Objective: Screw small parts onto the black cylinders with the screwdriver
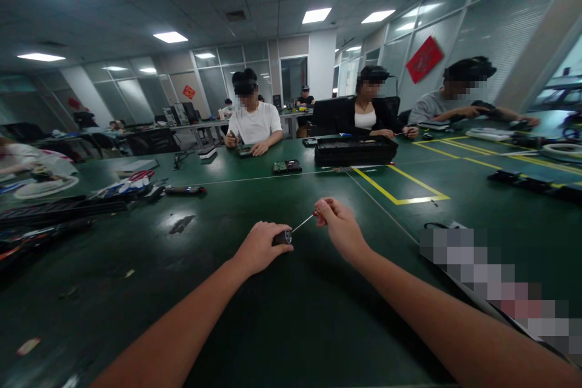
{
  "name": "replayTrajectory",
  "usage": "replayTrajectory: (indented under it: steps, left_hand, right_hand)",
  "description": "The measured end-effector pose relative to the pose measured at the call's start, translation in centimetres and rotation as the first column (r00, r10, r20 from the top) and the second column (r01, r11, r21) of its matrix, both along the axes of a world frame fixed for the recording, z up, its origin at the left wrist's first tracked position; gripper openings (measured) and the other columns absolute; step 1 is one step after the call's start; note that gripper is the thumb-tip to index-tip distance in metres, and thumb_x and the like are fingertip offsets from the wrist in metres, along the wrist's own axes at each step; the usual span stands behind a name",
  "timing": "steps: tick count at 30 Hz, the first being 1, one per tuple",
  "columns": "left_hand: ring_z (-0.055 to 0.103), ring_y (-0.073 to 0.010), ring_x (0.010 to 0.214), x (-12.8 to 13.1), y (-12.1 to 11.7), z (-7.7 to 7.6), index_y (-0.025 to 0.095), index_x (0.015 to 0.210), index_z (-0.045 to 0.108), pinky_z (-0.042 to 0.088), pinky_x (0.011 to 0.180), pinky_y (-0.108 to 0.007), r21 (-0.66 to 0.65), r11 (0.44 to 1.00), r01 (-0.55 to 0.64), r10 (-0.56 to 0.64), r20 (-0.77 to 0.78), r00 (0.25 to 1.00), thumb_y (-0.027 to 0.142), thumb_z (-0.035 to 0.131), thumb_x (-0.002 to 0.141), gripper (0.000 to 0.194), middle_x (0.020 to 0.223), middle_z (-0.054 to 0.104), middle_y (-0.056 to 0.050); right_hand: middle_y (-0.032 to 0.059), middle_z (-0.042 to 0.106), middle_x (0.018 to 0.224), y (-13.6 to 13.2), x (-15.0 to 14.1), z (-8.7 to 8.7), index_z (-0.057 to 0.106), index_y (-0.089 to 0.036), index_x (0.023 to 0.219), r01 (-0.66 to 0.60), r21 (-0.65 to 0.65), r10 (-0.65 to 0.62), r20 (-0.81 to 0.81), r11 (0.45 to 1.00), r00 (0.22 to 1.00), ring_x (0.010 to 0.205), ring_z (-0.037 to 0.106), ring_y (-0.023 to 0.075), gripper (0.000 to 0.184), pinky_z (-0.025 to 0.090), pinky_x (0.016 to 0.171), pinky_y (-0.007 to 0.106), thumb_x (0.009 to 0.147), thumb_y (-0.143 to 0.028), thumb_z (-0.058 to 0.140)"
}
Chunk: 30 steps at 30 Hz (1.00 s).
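Observation:
My left hand [259, 247] is closed around the dark handle of a small screwdriver [285, 236], held low over the green table [254, 315]. Its thin metal shaft points up and right toward my right hand [339, 227]. My right hand pinches the tip end of that shaft between thumb and fingers. Both hands hover near the middle of the table, a little apart from each other.
A black tray-like case [354, 150] and a circuit board [287, 166] lie farther across the table. Cables and tools [131, 185] clutter the left side. Yellow tape lines [400, 191] mark the right. Three people sit working on the far side.

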State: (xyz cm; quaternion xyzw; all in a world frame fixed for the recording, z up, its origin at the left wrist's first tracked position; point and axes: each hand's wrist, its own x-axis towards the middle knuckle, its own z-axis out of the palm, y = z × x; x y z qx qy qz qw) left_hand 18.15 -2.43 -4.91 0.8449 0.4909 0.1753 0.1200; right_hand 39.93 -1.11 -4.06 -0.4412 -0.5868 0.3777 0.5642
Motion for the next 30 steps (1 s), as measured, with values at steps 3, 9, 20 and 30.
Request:
replayTrajectory:
  steps: [3, 9, 20, 30]
  left_hand:
    - [0.055, -0.0223, 0.095, 0.1, -0.1, 0.1, 0.028, 0.122, 0.062, 0.038, 0.086, -0.035, -0.004, 1.0, -0.01, 0.01, 0.012, 1.0, 0.044, 0.066, 0.084, 0.041, 0.106, 0.066, -0.003]
    - [0.056, -0.0239, 0.098, 0.2, -0.4, 0.2, 0.028, 0.13, 0.059, 0.04, 0.086, -0.036, -0.046, 0.999, -0.022, 0.025, 0.065, 0.998, 0.046, 0.064, 0.085, 0.05, 0.109, 0.066, -0.005]
    - [0.057, -0.0239, 0.103, 0.4, -0.6, 0.5, 0.024, 0.131, 0.058, 0.041, 0.091, -0.036, -0.087, 0.996, -0.021, 0.03, 0.105, 0.994, 0.043, 0.062, 0.087, 0.048, 0.115, 0.065, -0.006]
    - [0.057, -0.0231, 0.109, 0.2, -0.6, 1.9, 0.023, 0.13, 0.052, 0.043, 0.095, -0.036, -0.17, 0.981, -0.089, 0.137, 0.298, 0.945, 0.04, 0.051, 0.092, 0.042, 0.121, 0.061, -0.007]
  right_hand:
    - [0.0004, 0.059, 0.072, -0.4, 0.0, 0.2, 0.059, -0.02, 0.088, -0.048, 0.053, 0.042, 0.124, 0.997, 0.991, 0.067, 0.056, 0.0162, 0.031, 0.045, 0.066, 0.031, 0.093, -0.048, 0.046]
    - [0.0009, 0.062, 0.076, -1.3, -0.2, 0.6, 0.058, -0.022, 0.094, -0.056, 0.139, 0.009, 0.321, 0.989, 0.947, 0.072, 0.06, 0.0178, 0.026, 0.044, 0.066, 0.031, 0.096, -0.042, 0.042]
    - [0.0017, 0.062, 0.075, -1.4, 0.0, 1.1, 0.055, -0.022, 0.088, 0.078, 0.251, -0.178, 0.405, 0.965, 0.897, 0.068, 0.058, 0.0186, 0.022, 0.04, 0.064, 0.031, 0.096, -0.037, 0.04]
    - [0.0016, 0.059, 0.073, -1.6, 0.4, 1.5, 0.055, -0.022, 0.088, 0.14, 0.247, -0.219, 0.327, 0.959, 0.919, 0.067, 0.055, 0.0184, 0.027, 0.038, 0.061, 0.03, 0.097, -0.041, 0.039]
